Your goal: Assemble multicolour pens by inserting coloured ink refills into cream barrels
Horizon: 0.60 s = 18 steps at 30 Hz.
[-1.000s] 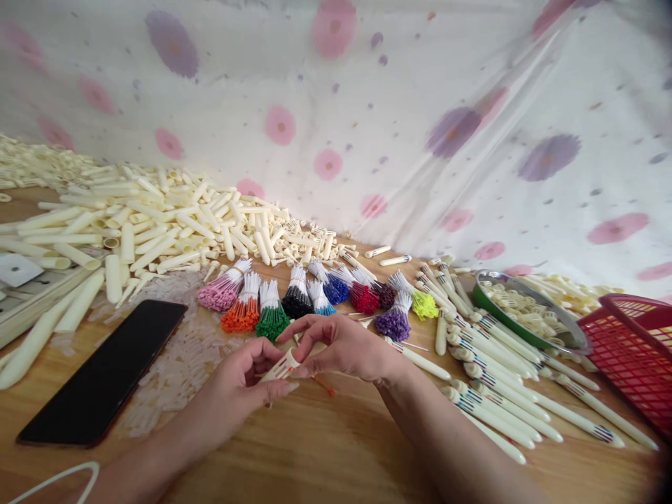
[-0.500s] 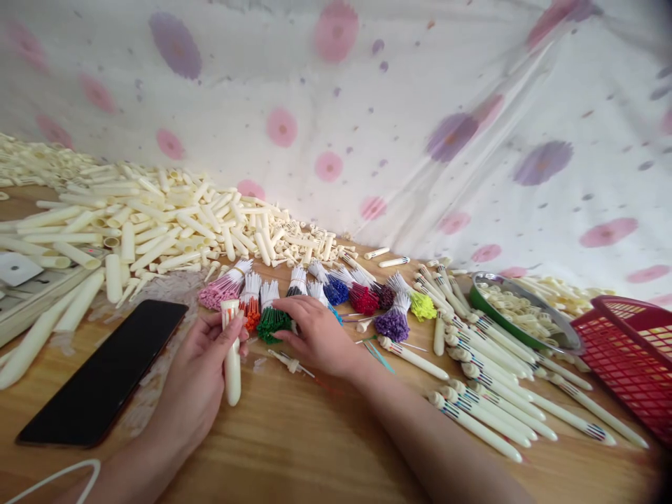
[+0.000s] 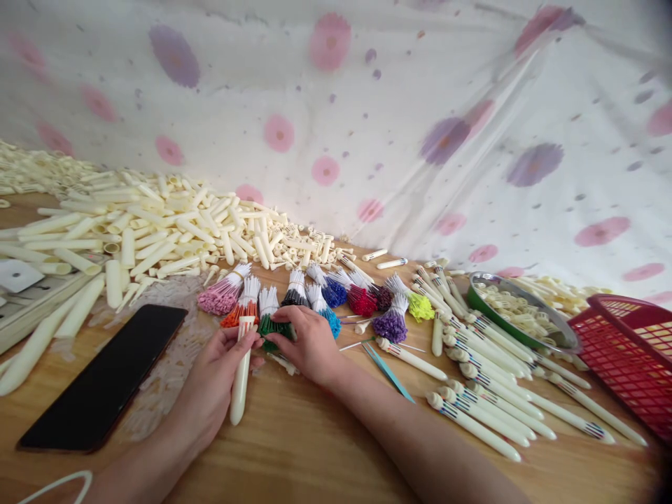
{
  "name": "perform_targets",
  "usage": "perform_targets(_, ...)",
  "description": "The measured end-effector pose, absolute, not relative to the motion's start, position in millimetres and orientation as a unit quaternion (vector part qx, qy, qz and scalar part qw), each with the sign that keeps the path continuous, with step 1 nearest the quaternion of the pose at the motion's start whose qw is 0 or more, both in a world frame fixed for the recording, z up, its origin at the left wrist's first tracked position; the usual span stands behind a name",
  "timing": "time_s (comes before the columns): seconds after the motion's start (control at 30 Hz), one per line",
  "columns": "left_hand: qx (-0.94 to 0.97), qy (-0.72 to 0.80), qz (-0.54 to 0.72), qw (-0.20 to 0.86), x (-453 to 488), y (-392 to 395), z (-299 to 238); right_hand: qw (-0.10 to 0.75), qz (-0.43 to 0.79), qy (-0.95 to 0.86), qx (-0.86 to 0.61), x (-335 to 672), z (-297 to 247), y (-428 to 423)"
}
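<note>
My left hand [image 3: 218, 374] is closed around a cream pen barrel [image 3: 240, 388], which tilts with its rounded end down and its slotted end up. Just to the right, my right hand [image 3: 309, 343] has thumb and forefinger drawn together at the bundle of green-tipped refills [image 3: 269, 318]; whatever is between the fingertips is hidden. Beside that bundle stand bundles of orange [image 3: 248, 301], pink [image 3: 223, 290], black [image 3: 295, 288] and light blue refills [image 3: 330, 318]. A small cream part lies partly hidden under my right hand.
Loose barrels [image 3: 157, 217] are heaped at back left, behind a black phone [image 3: 105, 378]. Blue tweezers [image 3: 389, 372] lie right of my right hand. Several filled pens [image 3: 483, 423], a green-sided bowl [image 3: 480, 304] of small parts and a red basket [image 3: 624, 357] occupy the right.
My left hand has moved slightly right and down with the barrel, closer to my right hand. My right hand's fingers have drawn in at the green refills, and its forearm uncovers more of the tweezers.
</note>
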State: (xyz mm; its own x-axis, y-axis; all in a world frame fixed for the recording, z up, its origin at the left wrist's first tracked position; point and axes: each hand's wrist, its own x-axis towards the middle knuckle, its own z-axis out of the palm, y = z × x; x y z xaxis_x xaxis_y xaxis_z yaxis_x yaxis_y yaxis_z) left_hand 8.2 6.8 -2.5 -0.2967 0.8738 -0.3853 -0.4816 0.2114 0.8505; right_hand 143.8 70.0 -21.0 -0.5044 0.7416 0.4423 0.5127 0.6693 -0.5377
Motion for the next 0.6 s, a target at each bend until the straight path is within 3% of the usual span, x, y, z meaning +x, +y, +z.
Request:
perform_targets(0.17,0.186,0.566,0.582,0.553,11.1,8.3,6.8,0.371,0.217,-0.824,-0.369,148.2,-22.8,65.7)
perform_targets(0.6,0.207,0.548,0.568,0.577,12.4,6.9,3.6,0.332,0.033,-0.919,-0.209,153.2,-31.2,68.9)
